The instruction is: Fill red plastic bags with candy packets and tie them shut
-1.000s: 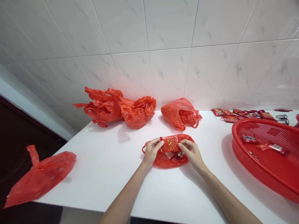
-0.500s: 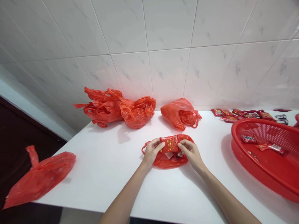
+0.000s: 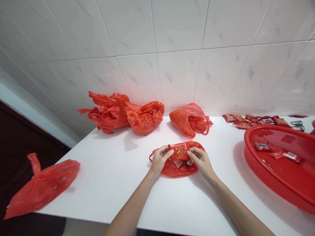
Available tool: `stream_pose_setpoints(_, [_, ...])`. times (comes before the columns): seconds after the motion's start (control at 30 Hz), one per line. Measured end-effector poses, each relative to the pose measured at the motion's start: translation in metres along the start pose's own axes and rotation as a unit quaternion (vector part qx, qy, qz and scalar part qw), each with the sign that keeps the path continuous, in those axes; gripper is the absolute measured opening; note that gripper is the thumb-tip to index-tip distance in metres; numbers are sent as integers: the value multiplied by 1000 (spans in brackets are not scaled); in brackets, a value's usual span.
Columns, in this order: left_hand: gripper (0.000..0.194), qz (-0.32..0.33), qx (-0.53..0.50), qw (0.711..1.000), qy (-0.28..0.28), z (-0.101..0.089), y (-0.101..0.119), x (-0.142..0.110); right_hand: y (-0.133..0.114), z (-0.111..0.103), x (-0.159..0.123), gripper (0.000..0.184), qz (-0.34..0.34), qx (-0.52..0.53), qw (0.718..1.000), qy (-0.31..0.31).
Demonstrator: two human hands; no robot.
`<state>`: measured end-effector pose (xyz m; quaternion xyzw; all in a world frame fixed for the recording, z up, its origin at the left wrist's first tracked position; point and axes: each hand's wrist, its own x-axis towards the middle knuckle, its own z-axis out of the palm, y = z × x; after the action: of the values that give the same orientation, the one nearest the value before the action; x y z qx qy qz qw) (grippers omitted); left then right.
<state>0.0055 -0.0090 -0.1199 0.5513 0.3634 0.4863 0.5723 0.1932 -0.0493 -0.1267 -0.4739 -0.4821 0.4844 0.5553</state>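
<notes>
Holding red packet (image 3: 179,151), left hand (image 3: 159,160), right hand (image 3: 200,160), over red plastic bag (image 3: 178,170)

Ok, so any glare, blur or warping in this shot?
In the head view, the wide lens bows the white wall tiles toward the corners. Light is soft, leaving pale shadows on the white tabletop beside the red plastic basket. The red plastic bags cast a pink glow on the tiles. No hard glare or obvious blur.

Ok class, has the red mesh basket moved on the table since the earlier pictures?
No, it has not shifted in any direction: the red mesh basket sits in the same place relative to the white tiled wall behind it.
</notes>
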Motion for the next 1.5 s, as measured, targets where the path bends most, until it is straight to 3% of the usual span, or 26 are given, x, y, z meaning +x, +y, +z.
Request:
stream_pose_setpoints(1.33, [33, 5, -1, 1000, -7, 0, -3, 2, 1, 0, 2, 51, -4, -27, 1000, -3])
stream_pose_setpoints(1.5, [20, -31, -59, 997, 30, -6, -4, 4, -4, -6, 3, 48, -35, -62, 997, 31])
